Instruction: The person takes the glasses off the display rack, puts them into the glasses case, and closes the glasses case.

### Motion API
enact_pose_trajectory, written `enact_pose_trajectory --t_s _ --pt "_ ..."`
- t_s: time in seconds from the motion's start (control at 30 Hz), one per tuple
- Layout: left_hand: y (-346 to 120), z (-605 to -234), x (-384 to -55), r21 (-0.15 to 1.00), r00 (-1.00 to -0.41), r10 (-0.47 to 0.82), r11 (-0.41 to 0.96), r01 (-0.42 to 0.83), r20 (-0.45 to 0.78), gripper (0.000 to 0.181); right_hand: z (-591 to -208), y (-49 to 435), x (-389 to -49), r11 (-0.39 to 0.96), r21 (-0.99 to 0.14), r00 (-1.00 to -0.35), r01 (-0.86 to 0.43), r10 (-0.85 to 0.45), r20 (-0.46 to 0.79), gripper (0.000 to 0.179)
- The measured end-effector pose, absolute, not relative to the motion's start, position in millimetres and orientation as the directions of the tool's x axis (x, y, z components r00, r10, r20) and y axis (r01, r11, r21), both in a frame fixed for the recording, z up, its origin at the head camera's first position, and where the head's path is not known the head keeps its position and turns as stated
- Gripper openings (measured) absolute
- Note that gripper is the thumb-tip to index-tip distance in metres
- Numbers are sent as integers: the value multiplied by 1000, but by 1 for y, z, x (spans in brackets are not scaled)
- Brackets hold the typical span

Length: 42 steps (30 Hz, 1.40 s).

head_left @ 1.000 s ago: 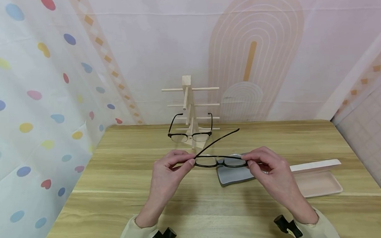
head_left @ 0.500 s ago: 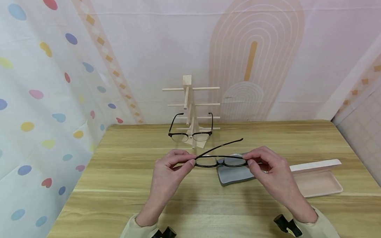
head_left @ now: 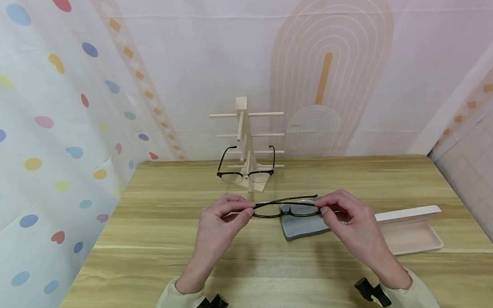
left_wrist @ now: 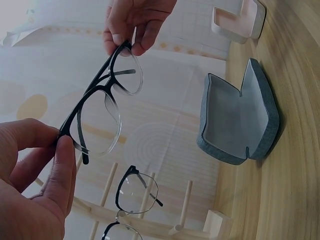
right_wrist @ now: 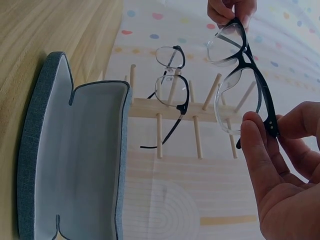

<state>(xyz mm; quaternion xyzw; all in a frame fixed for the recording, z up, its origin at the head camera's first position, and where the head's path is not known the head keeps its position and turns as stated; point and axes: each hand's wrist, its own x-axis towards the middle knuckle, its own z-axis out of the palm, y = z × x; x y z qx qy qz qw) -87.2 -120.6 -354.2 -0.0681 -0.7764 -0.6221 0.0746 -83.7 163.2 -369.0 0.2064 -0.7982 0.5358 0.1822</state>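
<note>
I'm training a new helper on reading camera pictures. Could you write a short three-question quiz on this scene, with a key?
1. True or false: the gray case lies open.
2. What sits on the wooden stand?
3. Which grip holds the nearer glasses: left, right or both?

Key:
1. True.
2. A second pair of glasses.
3. Both: the left grip and the right grip each pinch one end.
</note>
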Motion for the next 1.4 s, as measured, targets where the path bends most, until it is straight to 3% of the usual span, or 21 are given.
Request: enact_pose_trajectory --t_s 0.67,1.03,1.4 --pt "-123 -358 -90 942 -978 66 262 208 198 11 -371 164 -84 327 -793 -856 -515 -145 496 25" --pt "-125 -364 -91 976 -978 139 133 175 156 19 -368 178 -81 225 -925 -945 -306 -189 266 23" --pt "-122 -371 -92 974 -971 148 100 205 189 18 -371 186 -83 273 -931 -967 -240 -155 204 18"
